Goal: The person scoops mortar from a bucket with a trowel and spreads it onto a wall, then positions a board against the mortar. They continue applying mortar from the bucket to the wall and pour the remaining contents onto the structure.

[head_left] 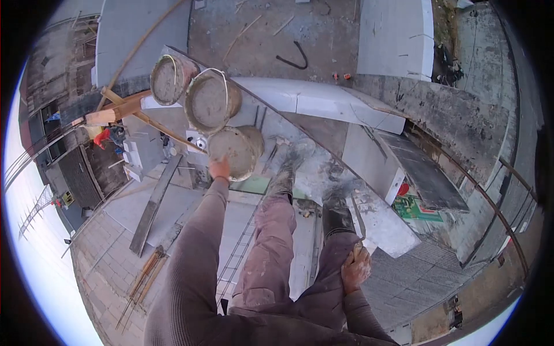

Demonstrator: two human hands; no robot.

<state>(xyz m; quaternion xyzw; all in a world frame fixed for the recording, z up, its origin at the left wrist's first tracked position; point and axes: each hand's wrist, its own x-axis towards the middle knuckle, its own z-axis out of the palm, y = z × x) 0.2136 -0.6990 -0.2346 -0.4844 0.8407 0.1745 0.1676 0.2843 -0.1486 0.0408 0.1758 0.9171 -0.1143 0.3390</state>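
Overhead, a round grey mortar-crusted bucket (235, 151) is touched at its rim by the left hand (219, 169), grip unclear; the right hand (356, 269) is closed around a trowel handle (358, 249) at the knee.

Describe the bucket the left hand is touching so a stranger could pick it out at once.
Start at the long white block wall running across the middle of the view. Three mortar-caked buckets sit in a row by its left end. The one meant is the nearest bucket, tipped with its grey bottom toward the camera, the left hand on its lower edge; the other two buckets lie farther off, untouched.
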